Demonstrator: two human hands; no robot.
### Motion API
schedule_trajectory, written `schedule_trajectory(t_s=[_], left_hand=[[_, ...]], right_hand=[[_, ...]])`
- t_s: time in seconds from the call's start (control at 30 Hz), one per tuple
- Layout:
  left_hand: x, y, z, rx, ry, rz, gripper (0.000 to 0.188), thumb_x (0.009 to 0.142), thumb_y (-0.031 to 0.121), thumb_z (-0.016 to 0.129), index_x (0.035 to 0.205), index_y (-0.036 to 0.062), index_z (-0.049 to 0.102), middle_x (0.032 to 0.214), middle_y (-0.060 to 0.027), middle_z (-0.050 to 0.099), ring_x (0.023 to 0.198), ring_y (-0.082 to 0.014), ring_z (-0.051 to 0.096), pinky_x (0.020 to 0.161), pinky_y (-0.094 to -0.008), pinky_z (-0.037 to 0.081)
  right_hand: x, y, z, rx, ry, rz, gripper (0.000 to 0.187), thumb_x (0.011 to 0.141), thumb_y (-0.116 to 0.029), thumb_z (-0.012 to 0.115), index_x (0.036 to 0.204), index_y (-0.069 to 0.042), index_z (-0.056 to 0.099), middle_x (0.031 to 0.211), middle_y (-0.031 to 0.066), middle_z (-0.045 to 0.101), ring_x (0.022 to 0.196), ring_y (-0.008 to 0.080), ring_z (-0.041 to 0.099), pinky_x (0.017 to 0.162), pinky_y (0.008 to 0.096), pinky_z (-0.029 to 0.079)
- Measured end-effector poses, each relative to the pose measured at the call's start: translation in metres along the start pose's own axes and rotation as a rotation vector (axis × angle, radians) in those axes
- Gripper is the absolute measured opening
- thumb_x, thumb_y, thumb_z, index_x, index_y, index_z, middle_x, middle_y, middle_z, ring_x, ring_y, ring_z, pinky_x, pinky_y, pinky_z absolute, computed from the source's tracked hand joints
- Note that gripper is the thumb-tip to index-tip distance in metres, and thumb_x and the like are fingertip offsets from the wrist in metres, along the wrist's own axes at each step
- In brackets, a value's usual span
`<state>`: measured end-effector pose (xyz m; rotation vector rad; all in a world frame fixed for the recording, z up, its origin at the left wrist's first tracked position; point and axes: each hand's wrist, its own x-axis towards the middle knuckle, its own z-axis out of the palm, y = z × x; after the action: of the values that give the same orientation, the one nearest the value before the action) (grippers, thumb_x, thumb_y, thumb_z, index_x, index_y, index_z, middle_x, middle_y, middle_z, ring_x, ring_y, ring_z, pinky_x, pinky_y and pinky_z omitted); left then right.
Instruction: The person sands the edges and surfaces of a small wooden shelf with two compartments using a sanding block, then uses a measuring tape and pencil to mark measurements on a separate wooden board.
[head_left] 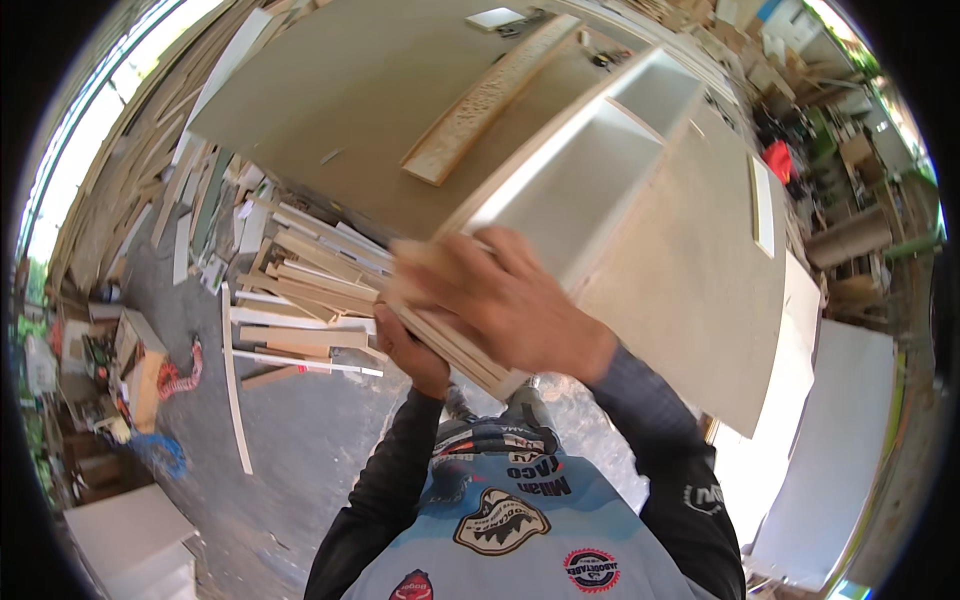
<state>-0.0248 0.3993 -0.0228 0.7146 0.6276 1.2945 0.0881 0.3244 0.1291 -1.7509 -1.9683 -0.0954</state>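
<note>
My left hand (412, 355) is closed round the near left side of a bundle of pale wooden strips (468, 352), held at a slant in front of my body. Across the top of the bundle lies my right hand (515, 305), blurred by motion, its fingers curled. A pale, smeared shape shows at those fingertips; I cannot make out what it is. Just beyond my hands a long wooden box frame (600, 180) with white inner faces and a divider rests on a large table board (690, 290). My right hand hides its near end.
A long narrow tray-like panel (490, 95) lies farther back on the table. Many loose wood strips (310, 270) are piled on the floor at left. A white strip (763, 205) lies near the table's right edge. White panels (825, 450) stand at right.
</note>
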Motion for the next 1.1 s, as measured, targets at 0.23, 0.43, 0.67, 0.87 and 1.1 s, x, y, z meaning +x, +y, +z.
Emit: schedule_trajectory(t_s=[0.23,0.43,0.67,0.87,1.1], left_hand=[[0.007,-0.001,-0.008,-0.013,0.015,-0.017,0.047,0.111,0.042,0.040,0.125,-0.0006,0.057,0.119,-0.0113,0.063,0.104,-0.0168,0.063,0.087,-0.0341,0.056],[0.019,0.022,-0.004,0.404,-0.110,0.461,0.039,0.107,0.028,0.043,0.125,-0.0040,0.058,0.121,-0.0157,0.062,0.112,-0.0253,0.057,0.099,-0.0421,0.045],[0.037,0.099,0.052,1.016,-1.215,0.890,0.032,0.094,0.019,0.060,0.115,-0.0037,0.068,0.117,-0.0170,0.064,0.115,-0.0368,0.057,0.102,-0.0502,0.041],[-0.006,0.105,0.054,1.016,-1.348,0.824,0.032,0.093,0.018,0.059,0.115,-0.0027,0.067,0.114,-0.0185,0.063,0.108,-0.0389,0.055,0.102,-0.0517,0.042],[0.015,0.101,0.054,0.933,-1.520,0.855,0.034,0.094,0.014,0.061,0.122,-0.0035,0.065,0.112,-0.0162,0.065,0.105,-0.0354,0.058,0.097,-0.0506,0.044]], right_hand=[[-0.053,-0.012,-0.016,-0.043,0.005,0.083,0.054,0.081,-0.022,0.069,0.134,-0.015,0.068,0.118,0.0146,0.054,0.116,0.0335,0.047,0.096,0.0426,0.041],[-0.162,-0.044,-0.079,0.145,-0.100,0.337,0.053,0.088,-0.020,0.073,0.138,-0.009,0.065,0.132,0.0191,0.056,0.117,0.0361,0.052,0.100,0.0465,0.042],[-0.205,-0.048,-0.035,0.423,0.312,0.716,0.050,0.094,-0.020,0.067,0.140,0.000,0.061,0.129,0.0223,0.058,0.117,0.0361,0.052,0.106,0.0458,0.039],[-0.196,-0.031,0.009,0.417,0.369,0.667,0.047,0.097,-0.020,0.065,0.139,0.000,0.061,0.127,0.0216,0.057,0.116,0.0367,0.050,0.105,0.0451,0.039],[-0.185,-0.019,0.018,0.432,0.534,0.698,0.050,0.097,-0.021,0.065,0.143,-0.003,0.058,0.130,0.0192,0.057,0.117,0.0342,0.050,0.106,0.0443,0.039]])
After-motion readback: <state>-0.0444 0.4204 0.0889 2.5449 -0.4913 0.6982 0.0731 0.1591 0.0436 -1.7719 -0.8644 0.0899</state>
